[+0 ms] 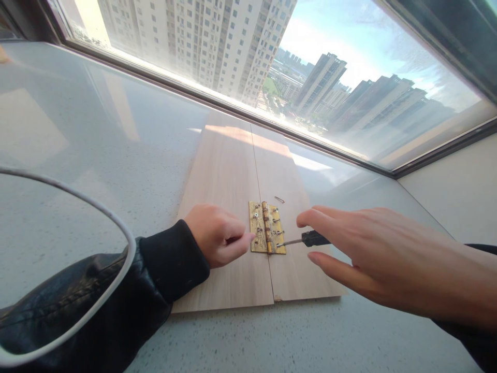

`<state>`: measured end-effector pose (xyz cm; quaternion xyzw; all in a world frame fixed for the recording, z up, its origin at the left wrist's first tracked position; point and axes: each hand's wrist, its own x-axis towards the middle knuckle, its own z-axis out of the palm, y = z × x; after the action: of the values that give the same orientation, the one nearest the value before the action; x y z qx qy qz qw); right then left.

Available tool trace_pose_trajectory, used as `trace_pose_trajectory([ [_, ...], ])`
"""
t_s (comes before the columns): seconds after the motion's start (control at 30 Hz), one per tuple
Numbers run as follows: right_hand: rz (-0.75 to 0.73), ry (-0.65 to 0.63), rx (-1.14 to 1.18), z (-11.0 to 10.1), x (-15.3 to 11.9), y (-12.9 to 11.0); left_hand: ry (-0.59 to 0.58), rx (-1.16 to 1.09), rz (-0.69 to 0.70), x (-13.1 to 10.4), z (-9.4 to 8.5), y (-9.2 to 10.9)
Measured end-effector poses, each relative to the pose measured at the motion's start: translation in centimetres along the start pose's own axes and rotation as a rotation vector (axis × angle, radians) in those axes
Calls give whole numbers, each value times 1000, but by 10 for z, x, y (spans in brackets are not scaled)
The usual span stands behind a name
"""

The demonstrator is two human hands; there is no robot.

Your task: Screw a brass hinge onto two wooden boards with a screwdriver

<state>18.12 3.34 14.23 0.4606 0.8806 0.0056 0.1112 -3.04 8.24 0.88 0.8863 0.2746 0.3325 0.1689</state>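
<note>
Brass-coloured and stained, a hinge [267, 228] lies at the centre, across the seam between two pale wooden boards [223, 166] on a speckled counter [116, 155]. At nine o'clock, the left hand [219, 235] is curled into a loose fist, a fingertip at the hinge's edge. At three o'clock, the right hand [361, 248] spreads thumb and fingers around a black-handled screwdriver [315, 238]; its tip reaches the hinge's five o'clock corner. A loose screw [279, 199] lies at one o'clock. Good work here probably calls for a straighter shaft, a well-seated tip, light pressure and a firmly steadied hinge. The right palm hides the handle's end, so I cannot tell how firmly it is grasped. The small screw heads blur, and both forearms are cut off.
</note>
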Motion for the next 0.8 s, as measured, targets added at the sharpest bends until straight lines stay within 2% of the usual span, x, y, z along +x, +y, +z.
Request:
trace_pose_trajectory([
  [0.1, 2, -109, -33, -1, -3, 4, 5, 3, 4, 0, 0, 0],
  [0.13, 6, -110, -34, -1, -3, 6, 8, 3, 3, 0, 0, 0],
  [0.27, 11, -62, -82, 1, 0, 11, 9, -13, -18, 0, 1, 0],
  [0.47, 21, 15, -199, 5, 4, 3, 4, -17, -27, 0, 1, 0],
  [0.7, -58, -36, 141, 3, 4, 2, -1, -24, -22, 0, 1, 0],
  [0.8, -86, 1, 246, 5, 4, 4, 7, -13, -12, 0, 0, -1],
])
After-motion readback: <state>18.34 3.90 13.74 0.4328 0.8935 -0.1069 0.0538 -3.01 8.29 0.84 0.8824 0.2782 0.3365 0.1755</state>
